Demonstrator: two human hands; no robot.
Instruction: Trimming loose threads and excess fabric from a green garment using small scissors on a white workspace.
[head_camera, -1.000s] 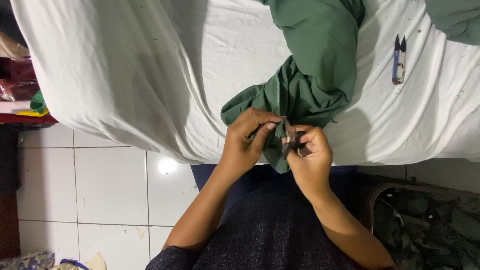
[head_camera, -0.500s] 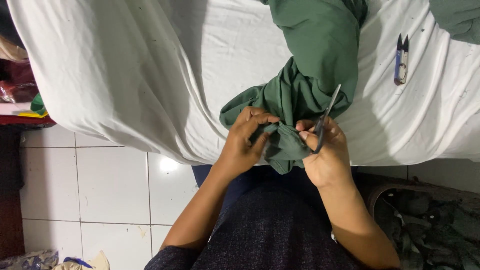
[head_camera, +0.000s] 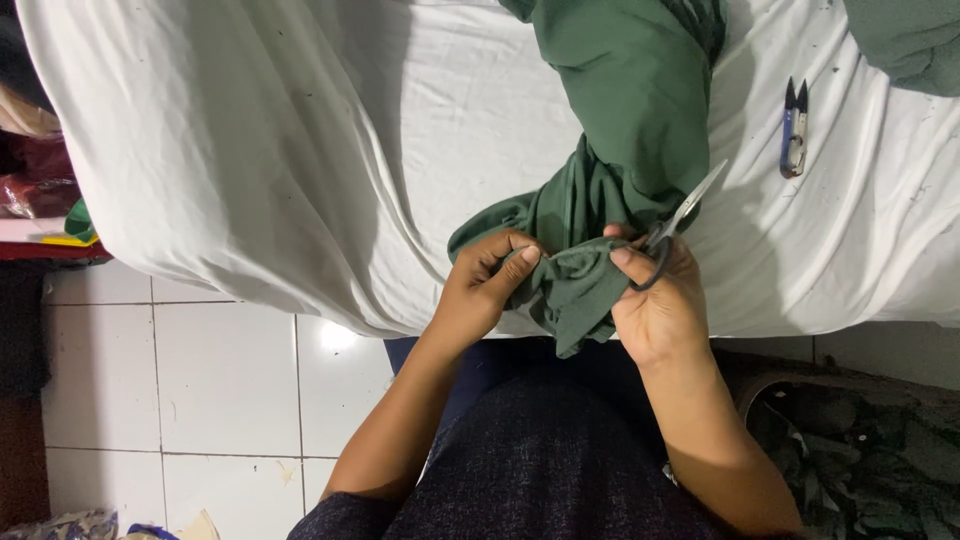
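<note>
A dark green cloth (head_camera: 625, 110) hangs down from the white-sheeted surface (head_camera: 300, 150) toward my lap. My left hand (head_camera: 485, 285) pinches a folded edge of that cloth between thumb and fingers. My right hand (head_camera: 660, 305) grips the same fold from the other side and also holds a pair of scissors (head_camera: 675, 225) by the black loop handle. The steel blades point up and to the right, away from the cloth edge. Both hands are close together, just below the sheet's hanging edge.
A small blue thread snipper (head_camera: 793, 130) lies on the sheet at upper right. More green cloth (head_camera: 905, 40) sits at the top right corner. White floor tiles (head_camera: 200, 370) lie at left, a bin of dark green scraps (head_camera: 860, 450) at lower right, and red items (head_camera: 35, 190) at the far left.
The scissors came out from between my hands and now stand up in my right hand, blades pointing up and right. Both hands shifted slightly while keeping hold of the green fold.
</note>
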